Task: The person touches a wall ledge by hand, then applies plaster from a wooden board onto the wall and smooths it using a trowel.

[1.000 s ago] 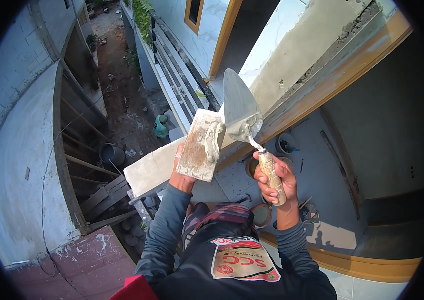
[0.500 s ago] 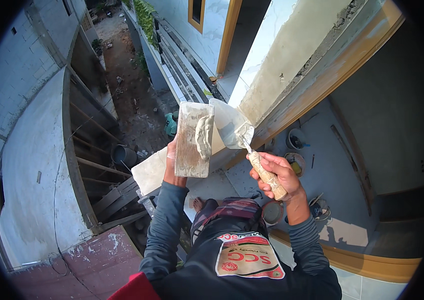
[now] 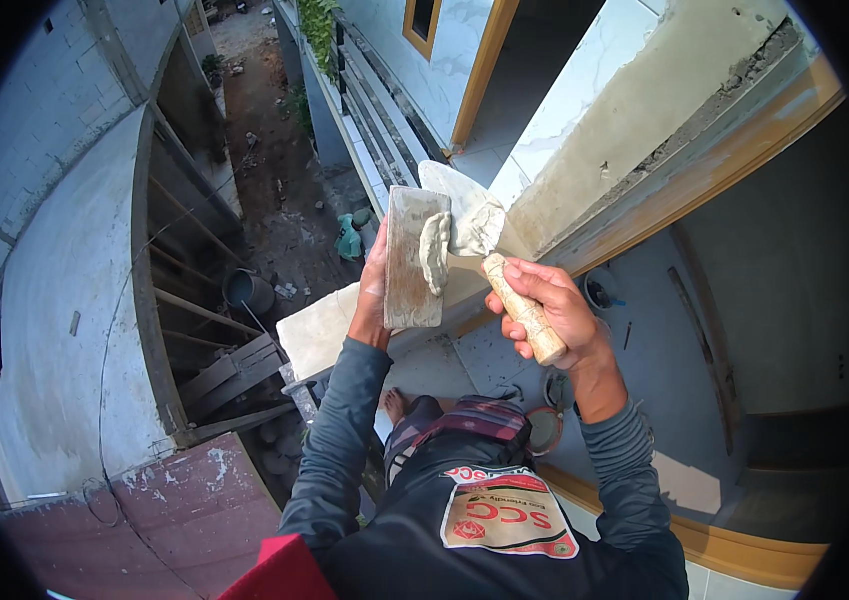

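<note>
My left hand [image 3: 372, 285] grips a rectangular wooden plastering float [image 3: 406, 265] from beneath; most of the fingers and any handle are hidden under it. A ridge of pale wet plaster [image 3: 434, 252] lies along the float's right side. In my right hand [image 3: 562, 312] is a trowel [image 3: 454, 188], fingers wrapped round its worn, light wooden handle. The trowel's blade sits against or just beside the float's right edge, and a thick lump of plaster [image 3: 480, 226] covers the blade near the handle. Whether blade and float touch I cannot tell.
A plastered pillar [image 3: 634, 140] with a rough edge rises at the upper right. Below my hands runs a pale ledge [image 3: 322, 335]. To its left the ground drops away, with a bucket [image 3: 247, 291] down there. Another bucket [image 3: 599, 290] stands on the floor at right.
The trowel has come in closer to the float and tilted, and more plaster now shows on its blade. The plaster ridge sits nearer the float's right edge. Both hands appear higher in view.
</note>
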